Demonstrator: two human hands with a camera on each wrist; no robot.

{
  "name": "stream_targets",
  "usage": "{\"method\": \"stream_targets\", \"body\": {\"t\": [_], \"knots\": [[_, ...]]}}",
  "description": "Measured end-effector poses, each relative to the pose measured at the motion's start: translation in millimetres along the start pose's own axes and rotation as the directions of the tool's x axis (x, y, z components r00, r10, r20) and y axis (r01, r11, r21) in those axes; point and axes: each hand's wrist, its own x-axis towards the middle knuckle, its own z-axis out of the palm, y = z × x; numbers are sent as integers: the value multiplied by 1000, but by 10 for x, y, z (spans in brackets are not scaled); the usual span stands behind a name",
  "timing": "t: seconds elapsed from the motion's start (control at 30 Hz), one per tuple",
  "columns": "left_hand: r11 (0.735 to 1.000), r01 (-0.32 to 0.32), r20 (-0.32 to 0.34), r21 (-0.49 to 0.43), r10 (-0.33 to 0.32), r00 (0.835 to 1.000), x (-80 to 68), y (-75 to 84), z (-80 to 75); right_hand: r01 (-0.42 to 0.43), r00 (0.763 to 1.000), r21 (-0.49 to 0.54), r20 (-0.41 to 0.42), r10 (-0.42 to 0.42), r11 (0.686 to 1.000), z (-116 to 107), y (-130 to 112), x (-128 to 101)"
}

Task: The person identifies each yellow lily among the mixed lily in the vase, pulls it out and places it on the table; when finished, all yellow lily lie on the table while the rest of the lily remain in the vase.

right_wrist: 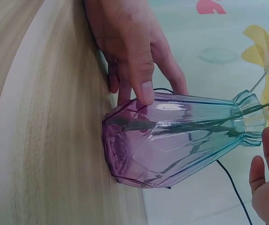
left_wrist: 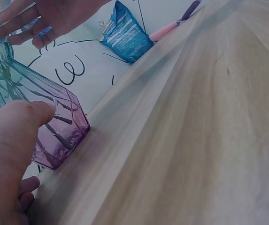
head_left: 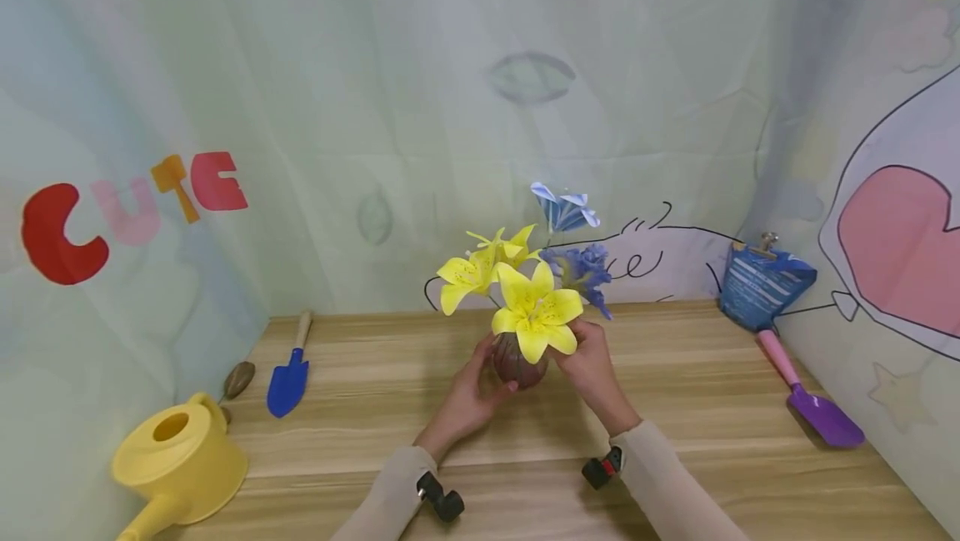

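Observation:
A faceted glass vase (right_wrist: 195, 108), purple at its base and teal toward the neck, stands on the wooden table with stems inside it. My left hand (head_left: 468, 395) grips its lower body, thumb on the near side and fingers around the other. At the neck, my right hand (head_left: 592, 370) pinches a green stem (right_wrist: 268, 103) between fingertips, its other fingers loosely extended. Yellow lilies (head_left: 536, 312) rise over the vase and partly hide it in the head view. Behind them are a purple-blue flower (head_left: 585, 266) and a striped blue flower (head_left: 566, 212).
A yellow watering can (head_left: 202, 470) stands front left, near a brown stone-like object (head_left: 239, 379) and a blue hand shovel (head_left: 288, 385). At right are a clipped blue bag (head_left: 761, 287) and a purple shovel (head_left: 825, 416) with a pink handle. Printed cloth walls enclose the table.

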Motion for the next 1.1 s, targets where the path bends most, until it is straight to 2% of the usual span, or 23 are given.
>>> {"method": "stream_targets", "body": {"t": [0.27,0.47,0.6,0.97,1.1], "knots": [[1000,-27,-9,-3,27,1000,5,5,6,10,1000,-9,-9,-10,1000,16,-12,26],[995,-95,-29,-19,94,995,6,-5,21,51,998,0,-23,-51,999,42,-35,67],[993,-117,-41,-8,117,992,7,-7,28,56,998,4,-24,-56,998,51,-73,89],[991,-135,-43,-8,135,990,1,-8,29,91,995,74,-36,-88,993,26,-321,200],[994,-107,-22,-13,107,994,3,-9,20,52,998,91,-32,-50,994,15,-427,231]]}}
